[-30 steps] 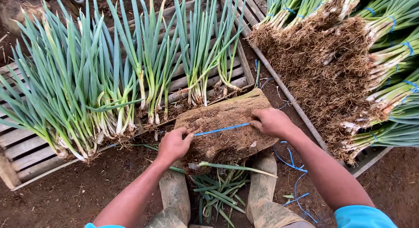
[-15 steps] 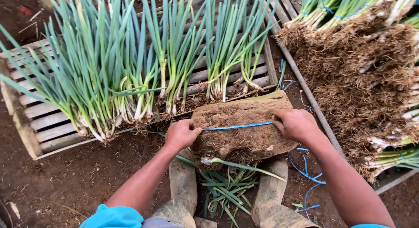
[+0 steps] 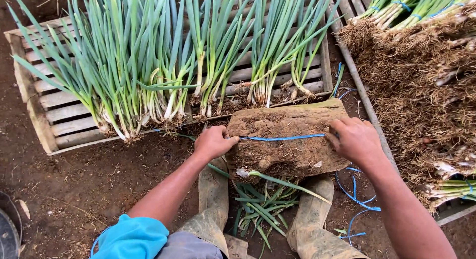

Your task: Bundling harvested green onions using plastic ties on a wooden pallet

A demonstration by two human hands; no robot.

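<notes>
Two bare hands stretch a thin blue plastic string [image 3: 281,138] taut across a flat, soil-caked wooden board [image 3: 287,145] lying on the dirt floor [image 3: 99,179]. The left hand [image 3: 214,143] is closed on the string's end at the board's left edge; the right hand [image 3: 354,139] is closed on the other end at the right edge, the two held well apart. Behind the board, rows of green spring onions with white bases [image 3: 163,60] lie on a slatted wooden pallet [image 3: 44,125], roots toward the person. At right, bundled onions tied with blue bands [image 3: 411,11] rest with a dense mass of brown roots [image 3: 421,90] facing the board. Between two mud-covered rubber boots [image 3: 213,199], trimmed green leaves [image 3: 263,209] lie scattered, one loose onion stalk [image 3: 277,179] just below the board. More loose blue string [image 3: 357,204] curls on the ground beside the right boot.
</notes>
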